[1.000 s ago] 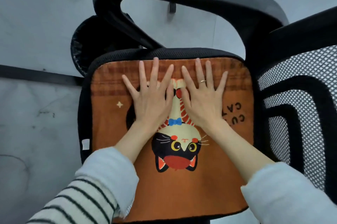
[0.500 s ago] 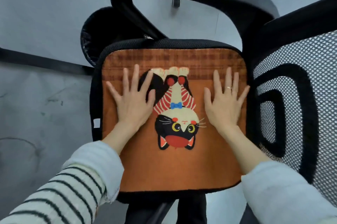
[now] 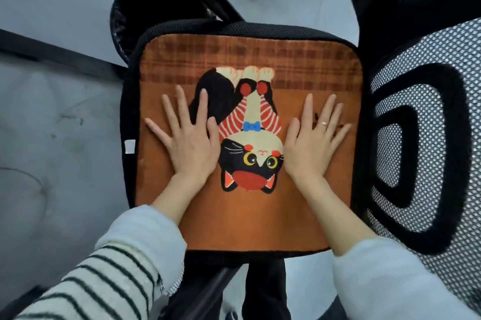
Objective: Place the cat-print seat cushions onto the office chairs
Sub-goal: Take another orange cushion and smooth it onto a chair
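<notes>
The orange cat-print cushion [image 3: 247,142] lies flat on the black seat [image 3: 130,101] of the office chair, covering nearly all of it, with only a narrow black rim showing along the left and far edges. The left hand [image 3: 190,145] presses palm-down on the cushion's left half, fingers straight and spread, its grip wide and holding nothing. The right hand [image 3: 312,145], wearing a ring [image 3: 324,124], presses flat on the right half, its grip equally wide. The printed cat sits between them. A mesh backrest [image 3: 421,124] stands at the seat's right edge.
</notes>
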Available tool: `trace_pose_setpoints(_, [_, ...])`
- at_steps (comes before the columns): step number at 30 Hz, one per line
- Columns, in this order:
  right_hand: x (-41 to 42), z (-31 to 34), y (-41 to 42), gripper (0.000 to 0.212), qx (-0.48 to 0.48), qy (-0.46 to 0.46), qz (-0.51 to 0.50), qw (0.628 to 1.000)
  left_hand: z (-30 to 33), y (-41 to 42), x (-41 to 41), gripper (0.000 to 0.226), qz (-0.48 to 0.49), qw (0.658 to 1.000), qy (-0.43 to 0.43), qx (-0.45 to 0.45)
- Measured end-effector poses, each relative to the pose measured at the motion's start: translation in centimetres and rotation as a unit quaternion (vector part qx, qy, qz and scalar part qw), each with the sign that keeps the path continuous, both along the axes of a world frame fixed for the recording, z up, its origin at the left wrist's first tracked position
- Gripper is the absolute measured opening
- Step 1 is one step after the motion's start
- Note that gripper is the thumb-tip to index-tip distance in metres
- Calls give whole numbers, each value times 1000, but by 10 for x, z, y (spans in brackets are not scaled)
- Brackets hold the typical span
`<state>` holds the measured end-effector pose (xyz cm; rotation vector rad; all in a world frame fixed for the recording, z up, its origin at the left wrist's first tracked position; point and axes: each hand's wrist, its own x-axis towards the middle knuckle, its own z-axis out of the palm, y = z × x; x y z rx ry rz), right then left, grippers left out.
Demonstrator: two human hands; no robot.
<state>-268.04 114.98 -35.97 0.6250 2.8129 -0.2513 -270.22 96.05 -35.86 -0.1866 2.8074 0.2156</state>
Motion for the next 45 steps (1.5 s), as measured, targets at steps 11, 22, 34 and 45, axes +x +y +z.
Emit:
trace_pose_setpoints(11, [30, -21, -46, 54, 31, 28, 63, 997, -14, 43, 44, 52, -51, 998, 31, -29])
trace_pose_setpoints(22, [108, -3, 49, 57, 52, -3, 151, 987, 3, -28, 105, 55, -46, 998, -21, -30])
trace_pose_setpoints(34, [113, -1, 17, 59, 21, -21, 53, 998, 0, -15, 117, 57, 24, 999, -17, -26])
trace_pose_setpoints(45, [148, -17, -53, 64, 24, -13, -7, 1000, -11, 37, 157, 64, 136, 989, -29, -45])
